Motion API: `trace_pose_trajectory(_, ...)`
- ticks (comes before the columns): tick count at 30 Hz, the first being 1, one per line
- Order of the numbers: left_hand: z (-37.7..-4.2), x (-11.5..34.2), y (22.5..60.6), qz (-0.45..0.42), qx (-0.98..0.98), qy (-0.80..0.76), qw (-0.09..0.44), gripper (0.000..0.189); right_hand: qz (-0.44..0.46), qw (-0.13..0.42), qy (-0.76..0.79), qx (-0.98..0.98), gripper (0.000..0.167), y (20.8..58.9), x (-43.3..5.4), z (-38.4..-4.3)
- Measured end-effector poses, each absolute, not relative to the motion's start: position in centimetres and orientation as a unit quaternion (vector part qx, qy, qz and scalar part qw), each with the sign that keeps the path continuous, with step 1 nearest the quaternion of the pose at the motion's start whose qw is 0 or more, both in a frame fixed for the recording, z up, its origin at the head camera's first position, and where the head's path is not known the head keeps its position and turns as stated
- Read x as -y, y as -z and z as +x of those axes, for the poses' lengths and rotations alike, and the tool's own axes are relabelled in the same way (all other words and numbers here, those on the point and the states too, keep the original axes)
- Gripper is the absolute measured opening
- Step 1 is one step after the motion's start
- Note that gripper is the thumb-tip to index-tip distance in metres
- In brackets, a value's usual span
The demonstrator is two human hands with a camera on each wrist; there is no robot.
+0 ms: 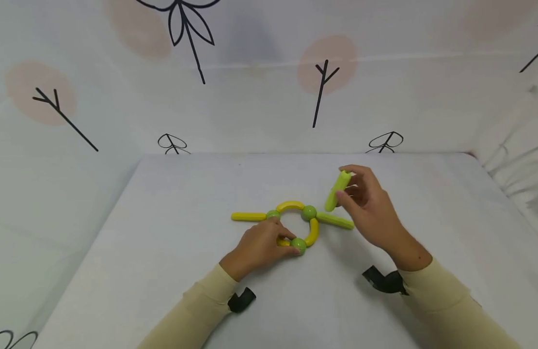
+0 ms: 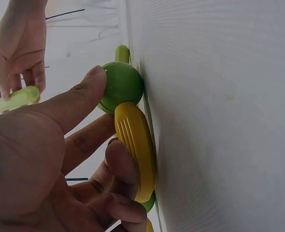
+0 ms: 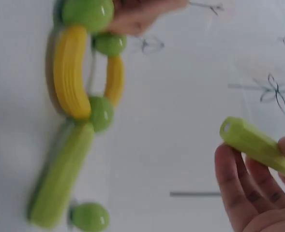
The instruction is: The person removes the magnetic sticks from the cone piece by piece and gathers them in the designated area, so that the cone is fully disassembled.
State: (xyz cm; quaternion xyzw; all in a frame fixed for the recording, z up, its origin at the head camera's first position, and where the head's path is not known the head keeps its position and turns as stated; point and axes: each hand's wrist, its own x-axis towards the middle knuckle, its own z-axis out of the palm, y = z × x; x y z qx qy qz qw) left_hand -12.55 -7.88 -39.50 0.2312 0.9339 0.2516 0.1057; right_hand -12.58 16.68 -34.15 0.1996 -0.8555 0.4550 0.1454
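Observation:
On the table, a ring of curved yellow pieces [image 1: 312, 232] joined by green balls [image 1: 308, 212] lies flat. My left hand [image 1: 262, 245] pinches the ring's nearest green ball [image 1: 298, 245] between thumb and fingers; its other fingers curl beside a curved yellow piece [image 2: 136, 150]. A straight yellow stick [image 1: 249, 216] points left from the ring, and a straight green stick [image 1: 334, 220] points right. Above the table, to the ring's right, my right hand [image 1: 369, 208] holds a loose light green stick [image 1: 339, 190] between thumb and fingers. One end of it shows a hole in the right wrist view.
A separate green ball [image 3: 90, 216] lies beyond the attached green stick in the right wrist view. The white table [image 1: 173, 194] meets a patterned cloth backdrop [image 1: 260, 106] at its far edge. Dark straps [image 1: 242, 300] show at both wrists.

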Motion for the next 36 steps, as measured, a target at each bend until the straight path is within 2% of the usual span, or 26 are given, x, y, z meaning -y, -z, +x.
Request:
trace_pose_trajectory(5,-12.5,8.1,39.6,0.226,-0.933,-0.258,0.107,0.035,0.137,0.165,-0.437,0.874,0.052,34.0,-19.1,-14.0)
trace_pose_trajectory(8,-12.5,8.1,39.6,0.226,-0.932,-0.262,0.106,0.034,0.096,0.146,-0.404,0.898,0.053,34.6,-20.2,-14.9)
trace_pose_trajectory(16,-12.5,8.0,39.7,0.236,-0.930,-0.262,0.107,0.034,0.018,0.017,-0.349,0.937,0.060,36.7,-22.4,-16.5)
trace_pose_trajectory(27,-12.5,8.2,39.8,0.240,-0.931,-0.252,0.108,0.034,-0.013,-0.125,-0.291,0.948,0.057,39.0,-24.0,-18.2)
trace_pose_trajectory(36,-12.6,8.2,39.6,0.240,-0.930,-0.254,0.110,0.034,-0.011,-0.125,-0.265,0.956,0.055,39.5,-24.1,-18.5)
